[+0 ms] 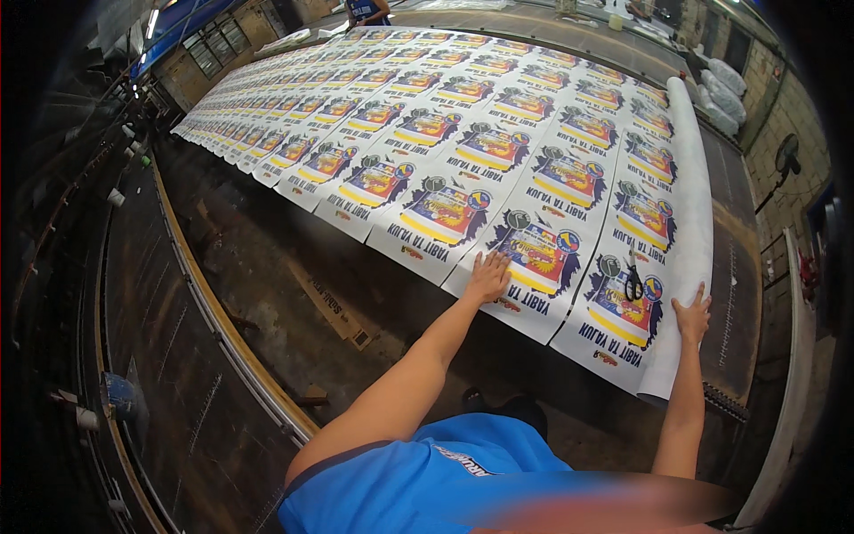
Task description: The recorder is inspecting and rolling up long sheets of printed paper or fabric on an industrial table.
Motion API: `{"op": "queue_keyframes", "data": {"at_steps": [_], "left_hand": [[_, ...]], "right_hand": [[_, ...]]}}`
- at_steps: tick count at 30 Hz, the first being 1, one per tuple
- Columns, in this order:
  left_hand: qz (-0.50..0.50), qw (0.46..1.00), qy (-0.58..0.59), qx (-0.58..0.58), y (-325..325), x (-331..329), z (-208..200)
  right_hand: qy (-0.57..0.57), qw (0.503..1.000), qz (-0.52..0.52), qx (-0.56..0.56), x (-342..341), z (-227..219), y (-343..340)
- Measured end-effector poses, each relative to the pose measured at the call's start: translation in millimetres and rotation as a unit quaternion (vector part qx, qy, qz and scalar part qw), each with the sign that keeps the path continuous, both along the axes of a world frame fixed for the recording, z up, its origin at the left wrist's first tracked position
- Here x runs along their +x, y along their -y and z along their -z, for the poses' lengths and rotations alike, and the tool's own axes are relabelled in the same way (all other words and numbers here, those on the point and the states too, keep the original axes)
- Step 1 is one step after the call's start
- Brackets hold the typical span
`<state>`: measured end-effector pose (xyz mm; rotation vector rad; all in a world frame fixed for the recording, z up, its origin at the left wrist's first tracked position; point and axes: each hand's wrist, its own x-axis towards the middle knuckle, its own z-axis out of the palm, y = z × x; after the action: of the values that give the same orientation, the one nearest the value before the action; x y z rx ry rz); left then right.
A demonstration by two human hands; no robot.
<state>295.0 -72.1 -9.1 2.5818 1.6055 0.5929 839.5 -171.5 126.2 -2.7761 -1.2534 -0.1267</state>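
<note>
Long strips of white printed fabric (471, 191) with a repeated colourful emblem lie side by side across a long table. My left hand (488, 277) rests flat on one of the strips near the table's front edge, fingers spread. My right hand (692, 315) lies on the rolled right edge of the fabric (685, 222), its fingers apart and the palm against the roll. Between the two hands, nearer the right one, black-handled scissors (633, 283) lie on the last strip, blades pointing away from me.
Another person (366, 12) stands at the table's far end. Beyond the roll runs bare dark tabletop (737, 267). A standing fan (787, 156) and white plastic bundles (722, 93) are at the right. A second long dark table (178, 356) with a rail lies left; flattened cardboard (334, 307) is on the floor.
</note>
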Motion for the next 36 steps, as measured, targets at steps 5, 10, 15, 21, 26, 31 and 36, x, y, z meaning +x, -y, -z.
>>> {"op": "queue_keyframes", "data": {"at_steps": [5,10,15,21,26,31,36], "left_hand": [[0.005,0.984,-0.074,-0.165,-13,-1,-5],[0.009,0.947,-0.123,-0.295,-25,0,-14],[0.023,0.950,-0.121,-0.288,-27,-1,-11],[0.038,0.958,-0.128,-0.256,-26,-4,-7],[0.038,0.955,-0.139,-0.260,-25,-4,-10],[0.042,0.958,-0.127,-0.255,-24,-4,-11],[0.040,0.959,-0.120,-0.252,-24,-4,-12]], "right_hand": [[0.000,1.000,0.000,-0.006,-2,0,0],[0.008,1.000,0.015,-0.021,-2,1,-1],[0.013,1.000,0.007,-0.016,2,3,-1],[0.007,1.000,0.002,-0.012,3,5,-1],[0.018,1.000,0.009,-0.014,3,4,-1],[0.002,1.000,0.007,-0.011,3,4,0],[0.004,1.000,0.003,-0.002,2,4,-1]]}}
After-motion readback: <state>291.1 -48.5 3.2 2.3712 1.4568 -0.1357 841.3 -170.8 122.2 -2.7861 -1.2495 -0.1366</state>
